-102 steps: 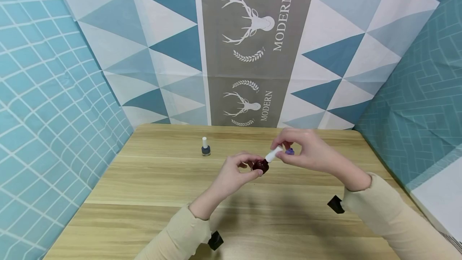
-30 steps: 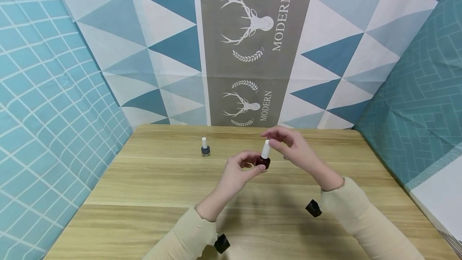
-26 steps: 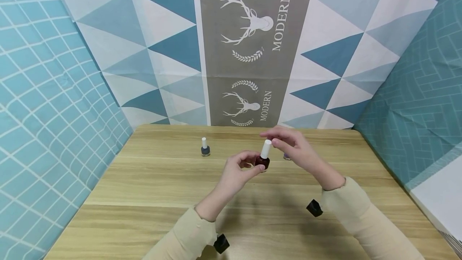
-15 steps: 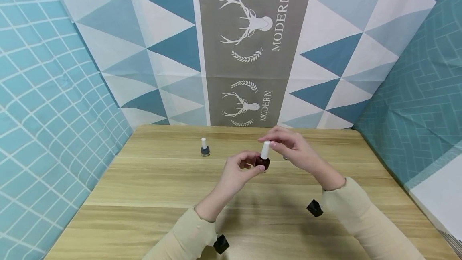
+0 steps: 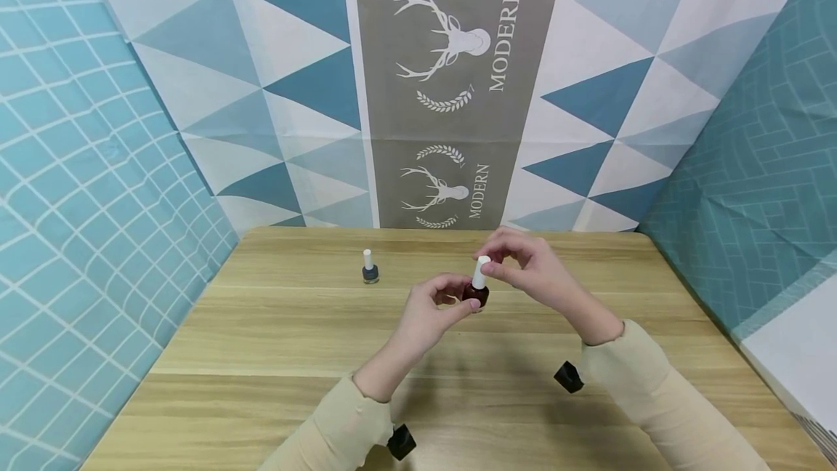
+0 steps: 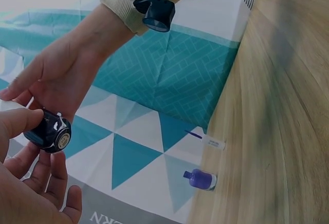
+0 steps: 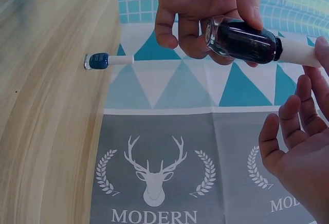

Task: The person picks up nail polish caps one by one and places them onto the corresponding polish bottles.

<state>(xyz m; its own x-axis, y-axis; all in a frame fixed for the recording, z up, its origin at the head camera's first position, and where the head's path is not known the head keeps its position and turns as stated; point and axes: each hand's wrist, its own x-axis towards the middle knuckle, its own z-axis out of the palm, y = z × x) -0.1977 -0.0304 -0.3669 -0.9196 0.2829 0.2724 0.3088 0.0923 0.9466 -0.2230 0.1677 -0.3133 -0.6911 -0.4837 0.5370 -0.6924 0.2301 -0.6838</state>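
Observation:
My left hand grips a dark red nail polish bottle by its glass body, above the table. Its white cap sits on the neck, and the bottle leans slightly. The thumb and fingers of my right hand pinch that cap near its top. In the right wrist view, cap and dark bottle are in line, and the left thumb presses along the glass. The left wrist view shows the bottle's base with a round label.
A dark blue nail polish bottle with a white cap stands at the back left of the table. An uncapped purple bottle and a white cap with a purple brush are on the table, hidden behind my right hand in the head view.
Earlier the red bottle was tilted, with the cap's brush partly at its neck. It then came upright with the cap on. My right fingers loosened around the cap and now pinch it again.

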